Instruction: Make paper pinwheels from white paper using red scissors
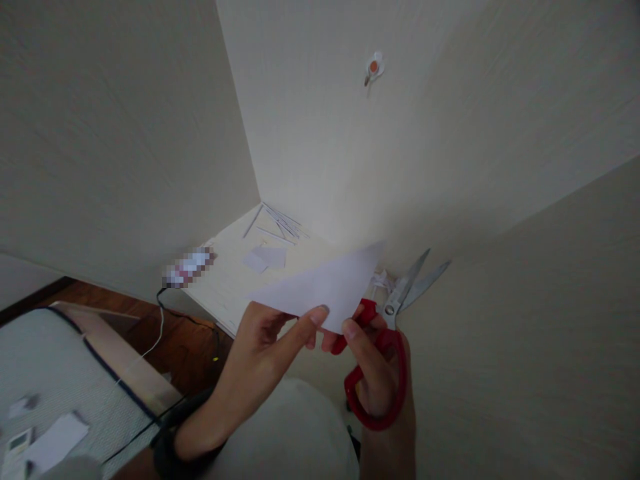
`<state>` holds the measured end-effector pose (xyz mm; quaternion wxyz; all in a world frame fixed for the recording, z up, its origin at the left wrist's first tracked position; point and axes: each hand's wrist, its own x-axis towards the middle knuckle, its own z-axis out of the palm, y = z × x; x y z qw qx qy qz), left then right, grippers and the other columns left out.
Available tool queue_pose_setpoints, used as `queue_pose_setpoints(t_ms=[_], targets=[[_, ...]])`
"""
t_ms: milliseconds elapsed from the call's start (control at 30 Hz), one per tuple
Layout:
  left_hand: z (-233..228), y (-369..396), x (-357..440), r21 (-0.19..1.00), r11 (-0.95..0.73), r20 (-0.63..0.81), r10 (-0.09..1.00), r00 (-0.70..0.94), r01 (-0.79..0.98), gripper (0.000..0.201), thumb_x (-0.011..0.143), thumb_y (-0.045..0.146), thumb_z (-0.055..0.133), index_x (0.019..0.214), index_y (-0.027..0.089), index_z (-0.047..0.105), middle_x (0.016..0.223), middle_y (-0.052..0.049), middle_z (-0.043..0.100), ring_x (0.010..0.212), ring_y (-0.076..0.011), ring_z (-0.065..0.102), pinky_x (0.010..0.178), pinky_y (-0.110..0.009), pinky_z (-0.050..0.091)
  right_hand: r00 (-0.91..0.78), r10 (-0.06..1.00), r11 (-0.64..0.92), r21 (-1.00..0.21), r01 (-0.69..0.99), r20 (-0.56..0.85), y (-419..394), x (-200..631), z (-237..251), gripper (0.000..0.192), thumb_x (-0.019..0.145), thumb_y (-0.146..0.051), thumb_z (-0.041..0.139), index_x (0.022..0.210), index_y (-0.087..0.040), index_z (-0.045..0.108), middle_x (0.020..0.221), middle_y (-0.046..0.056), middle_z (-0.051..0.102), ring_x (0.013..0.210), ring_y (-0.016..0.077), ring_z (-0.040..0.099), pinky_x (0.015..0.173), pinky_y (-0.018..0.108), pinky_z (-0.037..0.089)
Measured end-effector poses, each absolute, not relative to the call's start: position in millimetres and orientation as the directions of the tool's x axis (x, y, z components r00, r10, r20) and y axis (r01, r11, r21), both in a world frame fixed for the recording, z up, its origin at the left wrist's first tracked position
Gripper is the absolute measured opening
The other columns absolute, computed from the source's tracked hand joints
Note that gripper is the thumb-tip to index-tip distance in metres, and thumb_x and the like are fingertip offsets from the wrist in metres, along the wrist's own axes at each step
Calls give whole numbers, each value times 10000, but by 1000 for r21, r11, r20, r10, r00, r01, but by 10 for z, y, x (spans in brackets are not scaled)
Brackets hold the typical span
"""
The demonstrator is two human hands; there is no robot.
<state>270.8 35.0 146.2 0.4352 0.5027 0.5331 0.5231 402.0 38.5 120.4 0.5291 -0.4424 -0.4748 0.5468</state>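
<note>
Scissors (pixel 395 313) with red handles sit gripped in the right hand (pixel 373 373), blades parted and clear to the right of the white paper sheet (pixel 327 287), which the left hand (pixel 265 347) pinches at its near edge above the lap.

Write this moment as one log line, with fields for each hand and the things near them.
left hand: holds paper sheet | right hand: grips red scissors, blades open | desk: paper strips, scraps
</note>
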Motion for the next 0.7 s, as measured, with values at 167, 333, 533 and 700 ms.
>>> queue_pose_setpoints(t_ms=[167, 333, 533, 700], targets=[[1453, 329, 2684, 991, -50, 68, 987, -147, 123, 315, 824, 249, 611, 515, 190, 607, 511, 32, 635, 517, -122, 603, 547, -201, 470, -93, 995, 9, -988, -151, 24, 388, 4017, 1230, 252, 844, -323, 565, 634, -191, 614, 623, 41, 699, 570, 174, 669, 545, 291, 534], [1436, 308, 2680, 989, -56, 77, 985, -157, 138, 318, 841, 268, 607, 532, 195, 607, 506, 35, 628, 517, -126, 605, 550, -206, 472, -94, 995, 19, -991, -132, 32, 354, 4006, 1232, 238, 845, -339, 574, 656, -205, 632, 645, 42, 715, 586, 182, 674, 567, 309, 546], [1464, 339, 2710, 983, -61, 94, 976, -195, 171, 283, 792, 214, 639, 511, 190, 619, 491, 43, 624, 489, -112, 577, 516, -193, 451, -61, 998, 3, -1000, -17, 4, 356, 4023, 1251, 193, 833, -307, 600, 666, -210, 610, 637, 17, 708, 627, 172, 684, 592, 284, 535], [1422, 351, 2630, 994, -65, 86, 963, -256, 91, 215, 778, 199, 684, 564, 185, 667, 583, 28, 683, 585, -123, 638, 609, -198, 496, -58, 997, 45, -998, 34, 43, 377, 4039, 1223, 186, 818, -315, 600, 666, -212, 580, 593, 1, 689, 559, 161, 660, 524, 268, 503]])
